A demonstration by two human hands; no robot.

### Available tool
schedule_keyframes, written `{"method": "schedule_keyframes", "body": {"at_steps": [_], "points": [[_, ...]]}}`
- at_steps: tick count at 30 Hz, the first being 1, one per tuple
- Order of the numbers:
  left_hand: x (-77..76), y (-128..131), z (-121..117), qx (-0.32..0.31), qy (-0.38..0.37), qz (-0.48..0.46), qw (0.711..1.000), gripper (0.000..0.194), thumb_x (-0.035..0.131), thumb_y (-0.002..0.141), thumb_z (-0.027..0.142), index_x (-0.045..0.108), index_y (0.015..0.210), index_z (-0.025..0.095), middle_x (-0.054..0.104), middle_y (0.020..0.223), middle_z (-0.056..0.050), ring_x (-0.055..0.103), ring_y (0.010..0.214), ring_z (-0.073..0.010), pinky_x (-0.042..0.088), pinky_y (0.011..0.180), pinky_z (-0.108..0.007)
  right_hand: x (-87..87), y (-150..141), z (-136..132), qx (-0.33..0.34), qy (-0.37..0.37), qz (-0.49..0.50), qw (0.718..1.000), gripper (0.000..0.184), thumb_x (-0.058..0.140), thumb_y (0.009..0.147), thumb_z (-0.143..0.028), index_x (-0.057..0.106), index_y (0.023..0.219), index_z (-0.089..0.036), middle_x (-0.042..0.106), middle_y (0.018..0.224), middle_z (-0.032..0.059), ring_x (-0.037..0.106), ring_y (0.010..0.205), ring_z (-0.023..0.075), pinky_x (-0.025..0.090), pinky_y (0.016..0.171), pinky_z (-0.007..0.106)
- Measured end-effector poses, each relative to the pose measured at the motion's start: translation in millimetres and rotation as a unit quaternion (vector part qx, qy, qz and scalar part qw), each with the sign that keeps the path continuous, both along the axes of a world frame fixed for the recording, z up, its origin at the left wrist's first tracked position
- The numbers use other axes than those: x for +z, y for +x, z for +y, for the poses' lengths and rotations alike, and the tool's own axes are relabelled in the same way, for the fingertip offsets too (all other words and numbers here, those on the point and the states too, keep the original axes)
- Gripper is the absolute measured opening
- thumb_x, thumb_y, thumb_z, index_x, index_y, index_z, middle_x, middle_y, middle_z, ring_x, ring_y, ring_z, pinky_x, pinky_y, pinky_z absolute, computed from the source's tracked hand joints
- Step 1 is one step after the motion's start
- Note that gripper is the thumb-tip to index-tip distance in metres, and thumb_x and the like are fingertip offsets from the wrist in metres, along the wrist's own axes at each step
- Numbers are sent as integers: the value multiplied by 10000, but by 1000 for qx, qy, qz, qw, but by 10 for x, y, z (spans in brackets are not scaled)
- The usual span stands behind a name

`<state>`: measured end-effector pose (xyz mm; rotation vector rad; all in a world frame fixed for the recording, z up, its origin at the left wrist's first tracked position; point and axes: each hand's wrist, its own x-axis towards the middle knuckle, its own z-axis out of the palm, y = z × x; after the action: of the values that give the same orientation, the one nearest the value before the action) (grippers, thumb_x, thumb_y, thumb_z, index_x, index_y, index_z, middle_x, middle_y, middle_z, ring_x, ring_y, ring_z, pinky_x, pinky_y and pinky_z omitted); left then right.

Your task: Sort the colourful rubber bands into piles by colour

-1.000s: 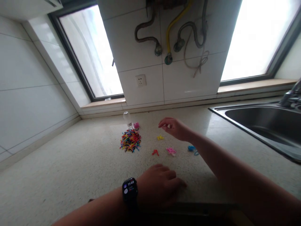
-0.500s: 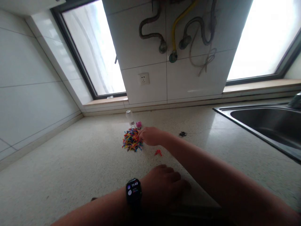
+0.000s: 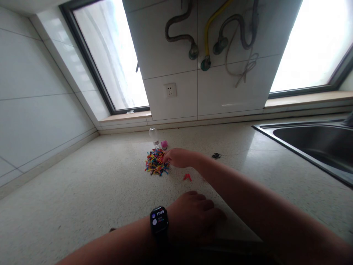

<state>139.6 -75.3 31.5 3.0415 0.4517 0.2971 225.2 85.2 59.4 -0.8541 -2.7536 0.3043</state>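
Right hand (image 3: 179, 157) at right edge of multicolored pile (image 3: 155, 164) on bench (image 3: 116, 184) — can't tell if grip holds anything, pink item (image 3: 164, 144) and clear bottle (image 3: 153, 137) just behind pile, red pieces (image 3: 187, 177) nearer, dark cluster (image 3: 216, 155) off right, left hand (image 3: 193, 215) at near side — grip unclear too.

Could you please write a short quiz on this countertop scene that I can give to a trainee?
1. Which hand is at the multicoloured pile?
2. True or false: the small red group lies nearer that pile than the small black group does.
3. What time does the watch show? A, 10:15; B, 11:49; C, 12:30.

Key:
1. The right hand.
2. True.
3. B.
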Motion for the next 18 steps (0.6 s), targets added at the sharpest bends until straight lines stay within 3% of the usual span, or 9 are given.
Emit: {"method": "schedule_keyframes", "body": {"at_steps": [6,12,18], "points": [[23,1,8,-3,4,5,1000,332,512,912,367,544,1217,240,670,931,-8,614,840,-206,425,760,-345,-72,66,53,6,-53,79,995,364,509,806,-9,774,1008,-155,740,1077,62,663,949,154,457,847,236],[24,9,14,-2,1,6,1000,324,524,910,361,555,1206,233,673,918,-14,624,845,-206,432,759,-351,-133,87,79,-26,-74,112,991,233,678,737,-99,791,927,-172,747,804,15,641,708,126,434,667,210],[11,16,23,-5,4,5,1000,295,517,912,367,572,1153,208,671,895,-29,628,819,-208,429,734,-354,-184,24,142,-80,-54,148,984,82,759,720,-184,757,800,-164,728,740,16,631,685,129,402,631,219]]}}
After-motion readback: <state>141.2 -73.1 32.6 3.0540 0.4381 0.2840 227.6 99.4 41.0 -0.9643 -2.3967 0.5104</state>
